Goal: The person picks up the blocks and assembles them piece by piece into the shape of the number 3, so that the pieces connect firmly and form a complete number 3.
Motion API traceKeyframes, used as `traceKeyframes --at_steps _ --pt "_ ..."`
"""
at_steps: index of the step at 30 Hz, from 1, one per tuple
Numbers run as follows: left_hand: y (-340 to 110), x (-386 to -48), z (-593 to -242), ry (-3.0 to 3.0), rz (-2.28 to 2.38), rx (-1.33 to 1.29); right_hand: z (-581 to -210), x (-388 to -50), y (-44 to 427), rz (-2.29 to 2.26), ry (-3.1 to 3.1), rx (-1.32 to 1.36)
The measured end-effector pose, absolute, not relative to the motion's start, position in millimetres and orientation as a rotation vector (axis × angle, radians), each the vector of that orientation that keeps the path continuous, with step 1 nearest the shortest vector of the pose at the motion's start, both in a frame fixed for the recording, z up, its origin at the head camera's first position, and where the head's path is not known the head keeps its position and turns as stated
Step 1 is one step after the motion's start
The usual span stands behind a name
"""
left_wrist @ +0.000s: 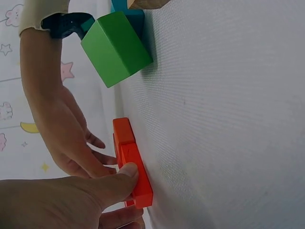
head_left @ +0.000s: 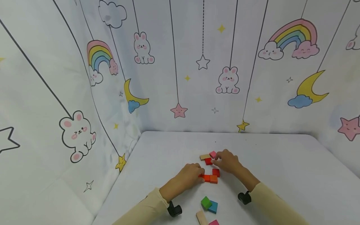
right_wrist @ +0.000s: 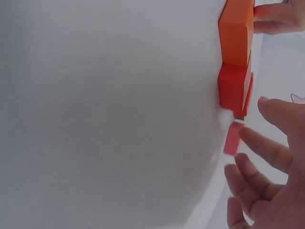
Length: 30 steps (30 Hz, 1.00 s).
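Note:
My left hand [head_left: 189, 175] pinches a long red-orange block [left_wrist: 139, 179] on the table, its thumb laid along the near side. Against that block's end sits an orange block [head_left: 213, 179], with a red block [head_left: 216, 172] just behind it. My right hand [head_left: 228, 161] hovers at the right of a farther cluster, its fingers spread and slightly bent in the right wrist view. That cluster joins a second red block [head_left: 208, 161], a plain wooden block [head_left: 205, 157] and a pink block [head_left: 212, 154]. Nothing is visibly held by the right hand; fingertip contact there cannot be told.
Nearer me, a green block [head_left: 206, 202] leans against a blue block [head_left: 213, 207]. A plain wooden block [head_left: 201, 217] and a pink block [head_left: 214, 222] lie at the lower frame edge. White printed curtains [head_left: 157, 93] stand behind the white table [head_left: 281, 162].

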<state>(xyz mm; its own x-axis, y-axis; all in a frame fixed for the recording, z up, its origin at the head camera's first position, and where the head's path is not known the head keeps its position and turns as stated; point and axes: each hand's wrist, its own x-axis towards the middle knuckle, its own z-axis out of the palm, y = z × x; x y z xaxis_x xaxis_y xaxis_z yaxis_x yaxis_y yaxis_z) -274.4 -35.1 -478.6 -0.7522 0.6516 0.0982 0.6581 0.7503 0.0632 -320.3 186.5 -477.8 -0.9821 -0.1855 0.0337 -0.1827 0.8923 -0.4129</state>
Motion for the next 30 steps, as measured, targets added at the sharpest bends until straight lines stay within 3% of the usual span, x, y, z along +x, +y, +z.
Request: traceKeyframes --at_steps 12,24,30 --pt "-31.8 -273.0 -478.5 -2.874 -0.131 -1.096 -475.8 -326.1 166.8 -0.612 3.021 -0.192" --pt "-34.3 -272.6 -475.3 -2.879 -0.131 -1.077 -455.7 -322.3 194.5 -0.473 2.908 -0.329" --pt "-35.7 -271.9 -474.4 -2.883 -0.123 -1.073 -459.3 -321.7 196.5 -0.524 2.942 -0.158"
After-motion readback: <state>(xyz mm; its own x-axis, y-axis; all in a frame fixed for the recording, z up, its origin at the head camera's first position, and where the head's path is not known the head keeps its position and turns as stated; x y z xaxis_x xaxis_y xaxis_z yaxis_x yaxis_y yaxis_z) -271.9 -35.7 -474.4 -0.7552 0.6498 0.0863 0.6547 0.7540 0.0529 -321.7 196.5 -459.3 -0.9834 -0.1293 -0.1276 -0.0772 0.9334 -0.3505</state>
